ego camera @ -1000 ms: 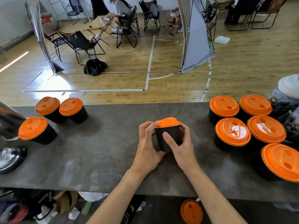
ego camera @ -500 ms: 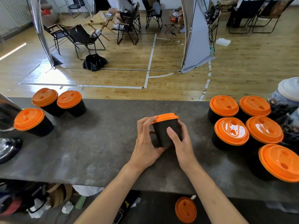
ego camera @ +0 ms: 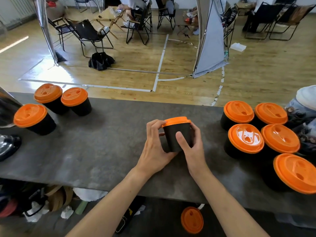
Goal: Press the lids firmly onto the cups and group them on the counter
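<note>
Watching the head cam feed here: both hands are on one black cup (ego camera: 177,142) roughly mid-counter, tipped so I see its side wall more than its top, with its orange lid (ego camera: 176,120) sitting on it. The left hand (ego camera: 153,147) is wrapped round the cup's left side with its fingertips curled onto the lid's rim. The right hand (ego camera: 192,149) grips the other side, thumb laid up the front wall and fingers round the back. The hands hide the cup's base, so I can't tell if it's actually touching the counter (ego camera: 102,151). There's a good bare stretch of grey top on either side of the hands. On the left, three cups (ego camera: 51,103) with lids on: two side by side right at the far edge, the third nearer me beside a shiny metal pot (ego camera: 6,110) that's cut off by the frame. On the right, five cups (ego camera: 246,139) with lids on, packed close together. The back two are near the far edge and the biggest-looking one sits close to the near edge, half out of frame. A patterned jar (ego camera: 301,108) stands just beyond them. A loose lid (ego camera: 191,219) lies down below the near edge, and a wood floor (ego camera: 171,82) starts past the far edge.
</note>
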`<action>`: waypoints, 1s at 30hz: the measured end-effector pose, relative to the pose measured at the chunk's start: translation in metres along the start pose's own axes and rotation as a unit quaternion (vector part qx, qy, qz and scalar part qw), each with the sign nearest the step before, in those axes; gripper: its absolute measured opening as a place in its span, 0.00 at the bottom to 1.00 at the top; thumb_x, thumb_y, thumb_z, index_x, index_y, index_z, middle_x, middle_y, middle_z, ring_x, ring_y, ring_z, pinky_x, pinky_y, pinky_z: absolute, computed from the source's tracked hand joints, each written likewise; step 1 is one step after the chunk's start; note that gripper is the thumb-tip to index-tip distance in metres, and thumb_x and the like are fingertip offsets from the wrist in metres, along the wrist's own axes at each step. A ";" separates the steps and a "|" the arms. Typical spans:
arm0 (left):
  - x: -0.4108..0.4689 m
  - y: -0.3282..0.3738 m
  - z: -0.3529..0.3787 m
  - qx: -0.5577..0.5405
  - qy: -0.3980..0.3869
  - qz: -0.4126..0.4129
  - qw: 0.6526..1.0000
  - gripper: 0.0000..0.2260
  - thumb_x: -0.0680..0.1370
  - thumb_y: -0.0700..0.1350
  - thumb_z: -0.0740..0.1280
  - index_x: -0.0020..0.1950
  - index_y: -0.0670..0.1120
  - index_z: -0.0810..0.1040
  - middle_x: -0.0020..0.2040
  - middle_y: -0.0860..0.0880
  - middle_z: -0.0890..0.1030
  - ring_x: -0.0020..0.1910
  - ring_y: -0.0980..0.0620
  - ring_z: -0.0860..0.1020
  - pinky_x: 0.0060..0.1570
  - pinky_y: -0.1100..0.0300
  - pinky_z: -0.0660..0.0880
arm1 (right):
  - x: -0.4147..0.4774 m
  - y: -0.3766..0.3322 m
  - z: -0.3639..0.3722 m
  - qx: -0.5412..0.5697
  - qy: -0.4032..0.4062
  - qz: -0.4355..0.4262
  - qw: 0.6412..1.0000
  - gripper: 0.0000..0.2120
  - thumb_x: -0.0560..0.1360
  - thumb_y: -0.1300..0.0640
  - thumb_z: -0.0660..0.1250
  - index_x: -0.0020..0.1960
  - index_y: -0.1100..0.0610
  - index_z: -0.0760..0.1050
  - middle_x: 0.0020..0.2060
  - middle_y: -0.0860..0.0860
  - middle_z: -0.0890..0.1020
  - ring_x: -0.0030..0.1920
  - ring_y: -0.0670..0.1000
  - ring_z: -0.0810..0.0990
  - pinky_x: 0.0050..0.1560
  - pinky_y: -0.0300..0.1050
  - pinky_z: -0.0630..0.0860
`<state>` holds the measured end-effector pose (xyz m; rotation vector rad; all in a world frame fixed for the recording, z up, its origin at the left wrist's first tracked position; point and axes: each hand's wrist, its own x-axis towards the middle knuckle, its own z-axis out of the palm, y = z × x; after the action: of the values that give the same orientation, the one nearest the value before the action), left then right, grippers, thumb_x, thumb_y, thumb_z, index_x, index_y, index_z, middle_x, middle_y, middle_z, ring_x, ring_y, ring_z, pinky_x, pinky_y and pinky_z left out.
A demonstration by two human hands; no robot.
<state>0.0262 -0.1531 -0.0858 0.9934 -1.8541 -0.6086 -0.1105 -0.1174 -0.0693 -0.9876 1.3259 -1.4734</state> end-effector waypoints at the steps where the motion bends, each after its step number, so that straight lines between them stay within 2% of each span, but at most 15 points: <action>1: 0.000 0.000 0.000 0.002 0.000 0.001 1.000 0.41 0.67 0.41 0.83 0.72 0.49 0.61 0.69 0.49 0.63 0.69 0.61 0.68 0.65 0.68 0.72 | 0.000 0.001 0.000 -0.008 0.001 -0.006 1.000 0.39 0.66 0.40 0.77 0.72 0.46 0.66 0.63 0.45 0.77 0.61 0.40 0.78 0.54 0.37 0.79; 3: 0.000 0.000 0.000 0.006 -0.001 0.007 1.000 0.42 0.68 0.39 0.82 0.73 0.48 0.61 0.69 0.46 0.63 0.70 0.59 0.67 0.66 0.67 0.72 | 0.001 0.001 0.000 -0.011 0.000 -0.004 1.000 0.38 0.67 0.42 0.79 0.72 0.44 0.65 0.64 0.45 0.76 0.61 0.40 0.78 0.53 0.38 0.80; 5: 0.000 0.001 -0.001 0.009 -0.001 0.015 1.000 0.41 0.68 0.38 0.82 0.74 0.47 0.62 0.69 0.44 0.63 0.70 0.57 0.67 0.65 0.67 0.73 | 0.001 0.000 -0.001 0.006 -0.007 0.005 1.000 0.37 0.67 0.41 0.76 0.72 0.43 0.65 0.64 0.47 0.76 0.61 0.42 0.79 0.54 0.41 0.80; 9: 0.000 0.000 -0.004 0.025 -0.019 0.030 0.999 0.42 0.66 0.33 0.78 0.74 0.51 0.62 0.68 0.48 0.62 0.69 0.61 0.65 0.63 0.66 0.75 | 0.000 0.001 -0.001 0.008 -0.014 -0.007 1.000 0.38 0.68 0.41 0.75 0.73 0.44 0.64 0.65 0.49 0.76 0.63 0.46 0.78 0.56 0.48 0.82; 12: -0.001 0.002 -0.004 0.034 -0.027 0.037 0.998 0.42 0.66 0.34 0.79 0.74 0.49 0.61 0.68 0.46 0.62 0.70 0.61 0.64 0.64 0.68 0.73 | 0.000 -0.001 -0.001 0.006 0.004 -0.003 1.000 0.37 0.66 0.40 0.75 0.71 0.45 0.66 0.62 0.49 0.78 0.62 0.47 0.80 0.55 0.48 0.82; 15: -0.001 0.005 -0.002 0.025 -0.014 0.034 0.999 0.42 0.67 0.38 0.81 0.74 0.46 0.61 0.70 0.45 0.62 0.71 0.60 0.65 0.66 0.67 0.73 | 0.003 0.000 -0.002 0.032 -0.009 0.029 0.999 0.31 0.69 0.37 0.70 0.69 0.46 0.71 0.60 0.50 0.80 0.61 0.50 0.80 0.55 0.48 0.81; 17: 0.000 0.004 -0.003 0.026 -0.015 0.036 0.999 0.41 0.67 0.37 0.81 0.73 0.48 0.61 0.69 0.46 0.62 0.70 0.59 0.66 0.64 0.67 0.73 | 0.001 -0.001 -0.002 0.031 -0.018 0.031 0.999 0.31 0.70 0.35 0.68 0.71 0.45 0.69 0.61 0.49 0.79 0.62 0.49 0.79 0.55 0.46 0.80; 20: -0.001 0.003 -0.005 0.040 -0.024 0.039 0.998 0.42 0.67 0.33 0.79 0.74 0.50 0.61 0.69 0.45 0.62 0.70 0.57 0.65 0.63 0.66 0.74 | -0.002 -0.004 -0.001 0.013 -0.010 0.004 1.000 0.36 0.71 0.42 0.76 0.74 0.47 0.63 0.64 0.46 0.75 0.62 0.42 0.78 0.55 0.42 0.81; 22: -0.001 0.004 -0.005 0.042 -0.027 0.042 0.998 0.42 0.67 0.33 0.78 0.74 0.51 0.60 0.69 0.45 0.62 0.71 0.58 0.64 0.64 0.62 0.74 | -0.002 -0.003 0.000 0.021 0.009 -0.001 1.000 0.34 0.71 0.48 0.78 0.71 0.48 0.66 0.63 0.48 0.77 0.61 0.44 0.79 0.53 0.42 0.81; 23: -0.001 0.005 -0.004 0.037 -0.025 0.042 0.998 0.42 0.67 0.34 0.78 0.74 0.50 0.60 0.70 0.45 0.62 0.72 0.59 0.63 0.65 0.63 0.74 | -0.001 -0.003 0.000 0.031 0.015 0.004 0.999 0.32 0.70 0.46 0.78 0.70 0.48 0.68 0.61 0.48 0.79 0.61 0.45 0.80 0.52 0.42 0.81; 25: -0.001 0.006 -0.002 0.024 -0.021 0.038 0.999 0.41 0.68 0.35 0.79 0.74 0.49 0.60 0.70 0.47 0.61 0.72 0.58 0.64 0.67 0.65 0.72 | 0.001 -0.003 0.000 0.046 0.009 0.026 0.999 0.29 0.69 0.39 0.72 0.67 0.47 0.73 0.58 0.48 0.81 0.60 0.48 0.81 0.52 0.44 0.80; 27: 0.000 0.005 -0.002 0.025 -0.024 0.033 0.999 0.41 0.68 0.36 0.79 0.74 0.50 0.60 0.70 0.48 0.61 0.70 0.59 0.65 0.65 0.65 0.73 | 0.002 -0.002 -0.001 0.042 -0.007 0.032 0.999 0.31 0.69 0.36 0.68 0.69 0.47 0.72 0.58 0.46 0.81 0.60 0.47 0.80 0.53 0.42 0.79; 30: -0.001 0.004 -0.004 0.039 -0.030 0.033 0.998 0.42 0.68 0.34 0.78 0.74 0.52 0.60 0.70 0.47 0.61 0.69 0.63 0.64 0.63 0.65 0.75 | 0.000 -0.002 0.000 0.019 -0.002 0.009 1.000 0.41 0.67 0.38 0.73 0.75 0.46 0.63 0.65 0.43 0.76 0.63 0.41 0.78 0.55 0.39 0.80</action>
<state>0.0284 -0.1499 -0.0819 0.9696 -1.9699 -0.5348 -0.1106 -0.1174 -0.0676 -0.9521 1.2964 -1.4775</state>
